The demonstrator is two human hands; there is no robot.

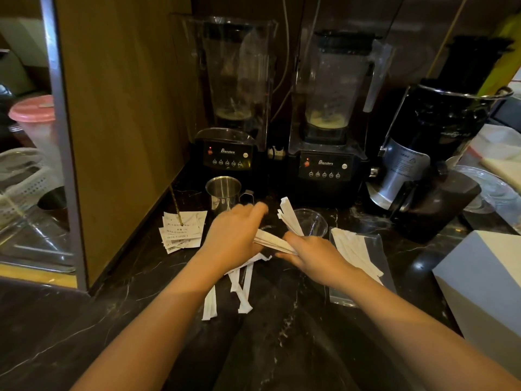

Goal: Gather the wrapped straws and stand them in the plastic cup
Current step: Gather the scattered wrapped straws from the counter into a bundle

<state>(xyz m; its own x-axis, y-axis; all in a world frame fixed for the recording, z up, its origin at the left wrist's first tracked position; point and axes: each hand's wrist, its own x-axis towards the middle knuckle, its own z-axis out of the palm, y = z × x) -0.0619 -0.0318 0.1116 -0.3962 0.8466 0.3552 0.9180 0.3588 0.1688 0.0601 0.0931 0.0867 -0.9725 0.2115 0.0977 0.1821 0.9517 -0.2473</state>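
A clear plastic cup [313,221] stands on the dark marble counter [282,320] in front of the right blender. My right hand [307,253] is shut on a bundle of white paper-wrapped straws [289,214] whose tips fan up just left of the cup. My left hand [234,235] lies over the same bundle's lower part, fingers curled; its grip is partly hidden. More wrapped straws [242,289] lie loose under and below my left wrist. Another batch of wrapped straws [355,252] rests on a clear bag to the right.
Two black blenders [228,153] [324,165] and a juicer [417,165] line the back. A steel pitcher [224,193] stands behind my left hand. Receipts on a spike [181,230] sit at left, a white box [485,280] at right, a wooden partition [121,136] on the left.
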